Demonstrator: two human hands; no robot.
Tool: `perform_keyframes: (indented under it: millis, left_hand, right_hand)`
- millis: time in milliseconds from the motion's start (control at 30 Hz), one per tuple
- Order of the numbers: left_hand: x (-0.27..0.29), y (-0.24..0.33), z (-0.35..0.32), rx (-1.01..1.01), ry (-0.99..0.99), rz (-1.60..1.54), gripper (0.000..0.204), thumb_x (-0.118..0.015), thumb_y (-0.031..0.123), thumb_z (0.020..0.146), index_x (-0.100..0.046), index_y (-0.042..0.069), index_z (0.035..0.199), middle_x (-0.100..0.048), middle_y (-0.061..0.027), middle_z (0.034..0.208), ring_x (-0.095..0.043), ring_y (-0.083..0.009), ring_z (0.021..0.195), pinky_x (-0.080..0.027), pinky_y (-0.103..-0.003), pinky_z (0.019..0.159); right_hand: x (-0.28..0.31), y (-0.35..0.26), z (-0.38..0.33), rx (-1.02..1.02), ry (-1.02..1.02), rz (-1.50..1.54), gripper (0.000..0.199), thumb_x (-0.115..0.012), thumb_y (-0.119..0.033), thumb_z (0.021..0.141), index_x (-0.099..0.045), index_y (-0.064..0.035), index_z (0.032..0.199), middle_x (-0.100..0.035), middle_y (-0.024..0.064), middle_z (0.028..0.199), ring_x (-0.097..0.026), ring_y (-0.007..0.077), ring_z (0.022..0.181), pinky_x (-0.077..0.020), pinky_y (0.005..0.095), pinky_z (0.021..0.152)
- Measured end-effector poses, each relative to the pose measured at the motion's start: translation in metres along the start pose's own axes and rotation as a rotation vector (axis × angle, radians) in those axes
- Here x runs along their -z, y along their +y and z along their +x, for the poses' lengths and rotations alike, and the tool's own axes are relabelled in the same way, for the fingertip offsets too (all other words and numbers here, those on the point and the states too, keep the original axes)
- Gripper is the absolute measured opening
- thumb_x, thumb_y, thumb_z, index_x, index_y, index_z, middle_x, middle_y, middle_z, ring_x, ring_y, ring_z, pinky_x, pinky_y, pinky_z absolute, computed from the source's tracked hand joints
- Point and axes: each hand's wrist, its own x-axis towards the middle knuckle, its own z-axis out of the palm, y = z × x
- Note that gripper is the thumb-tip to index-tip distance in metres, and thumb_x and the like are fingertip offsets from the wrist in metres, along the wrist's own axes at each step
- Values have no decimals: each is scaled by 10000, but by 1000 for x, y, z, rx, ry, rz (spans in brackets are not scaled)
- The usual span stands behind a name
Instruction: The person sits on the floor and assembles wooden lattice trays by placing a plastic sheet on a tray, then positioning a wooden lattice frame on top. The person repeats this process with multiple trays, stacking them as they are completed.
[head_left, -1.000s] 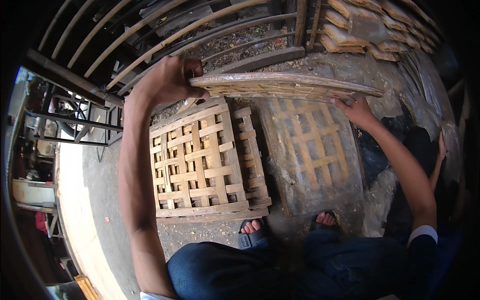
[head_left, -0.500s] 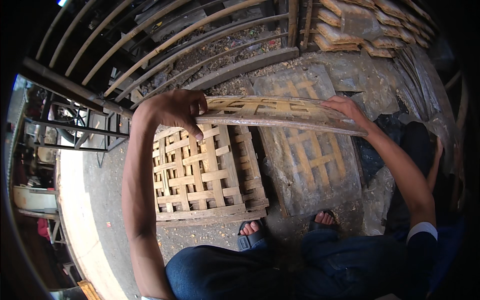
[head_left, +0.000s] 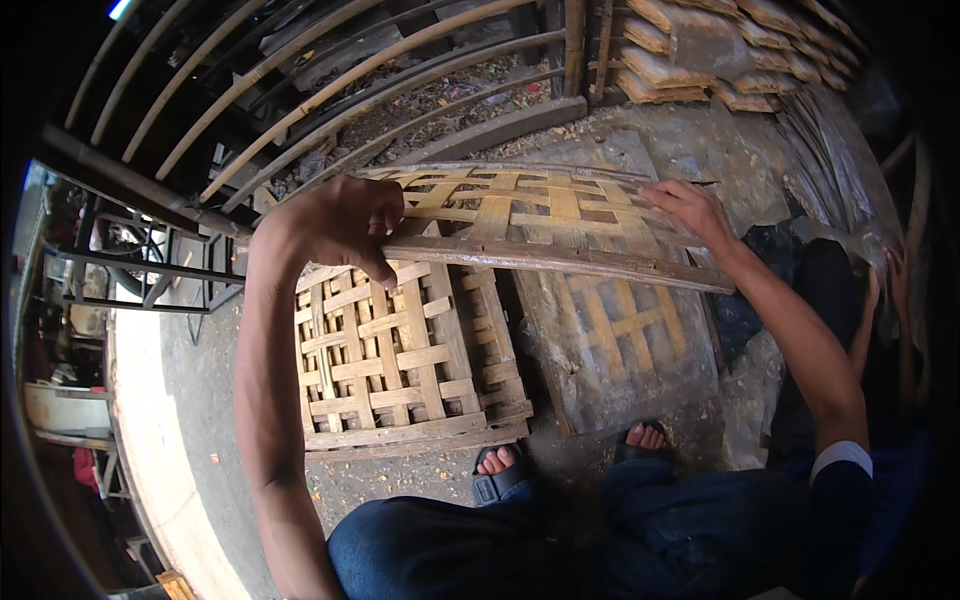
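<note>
A woven bamboo tray [head_left: 500,205] with wooden edge strips is held up in front of me, tilted so its lattice shows. My left hand [head_left: 345,225] grips its left end, thumb below the near strip and fingers curled over the end. At the opposite end, my right hand [head_left: 692,212] has its fingers on the top and far corner; its thumb is hidden. Beneath the tray on the left lies a stack of similar woven trays [head_left: 425,365]. Below it on the right, another woven tray lies under a cloudy plastic sheet [head_left: 655,375].
Bamboo rails [head_left: 330,85] of a rack curve across the far left. Layered packs [head_left: 690,55] are piled at the far right. Another person's hand [head_left: 896,275] and dark-clothed leg are at the right edge. My sandalled feet [head_left: 497,470] stand near the stack.
The held tray has tipped, its far edge rising and near edge dropping, so more of its weave shows. At the right edge, the other person's hand has come into view.
</note>
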Motion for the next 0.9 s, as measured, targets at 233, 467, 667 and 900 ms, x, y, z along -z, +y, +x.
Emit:
perform_keyframes:
  millis: [233,467,667,900]
  left_hand:
    - [0,10,2,-75,105,13,516,-900,225,534,-662,69,965,-714,-91,906,-692,-234,834,-547,-370,722]
    - [14,3,1,-281,603,46,314,-796,169,813,-694,19,1069,-738,-132,887,-732,-254,825,-570,-356,759]
    - [19,-7,26,-513,965,6,351,-664,196,949,-651,-27,1219,-684,-176,991,-701,-314,889,-535,-367,768]
    - [1,-2,77,-679,1146,205,363,-660,273,939,-654,46,1223,-566,-100,799,-548,-273,781,-422,-379,756]
  right_hand:
    - [6,11,0,-24,42,-40,382,-696,-37,796,-695,-85,1175,-684,62,1056,-670,238,956,-537,346,821]
    - [3,-2,2,-665,143,397,254,-740,-129,890,-730,-33,1125,-739,102,1074,-689,153,985,-540,322,832]
    - [22,7,9,-705,87,618,298,-749,-108,859,-716,-26,1144,-742,82,1085,-672,153,1022,-524,317,887]
    - [66,28,13,-625,44,656,433,-729,-186,861,-643,4,1240,-691,44,1150,-641,163,1054,-476,311,960]
